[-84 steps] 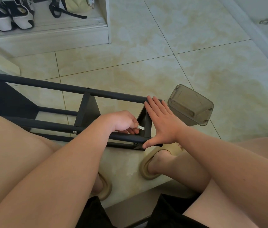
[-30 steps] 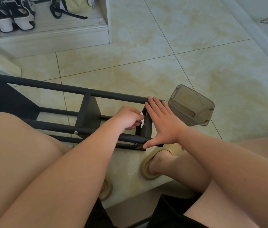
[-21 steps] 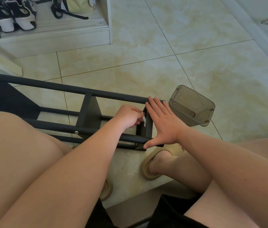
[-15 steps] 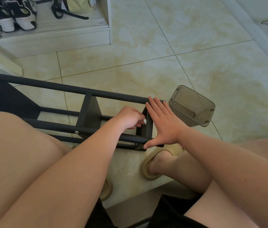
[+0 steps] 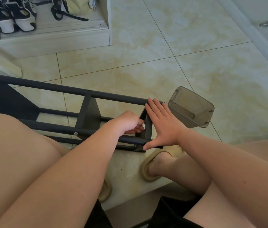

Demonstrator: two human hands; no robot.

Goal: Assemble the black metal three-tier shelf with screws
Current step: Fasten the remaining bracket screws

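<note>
The black metal shelf lies on its side on the tiled floor, its rails running left to right across my knees. My right hand presses flat, fingers straight, against the outer face of the end panel, thumb on the near rail. My left hand reaches inside the frame, its fingers curled and pinching at the inner face of that panel. What they pinch is hidden now. A silver screw head shows on the near rail below the middle panel.
A translucent grey plastic box lies tipped on the floor just right of the shelf's end. A white cabinet with shoes stands at the top left. My feet in tan slippers rest under the shelf end. Open tile lies beyond.
My left hand, holding a small pale tool, rose from the near rail to the end panel's inner face, and the tool went out of sight. My right hand has stayed flat.
</note>
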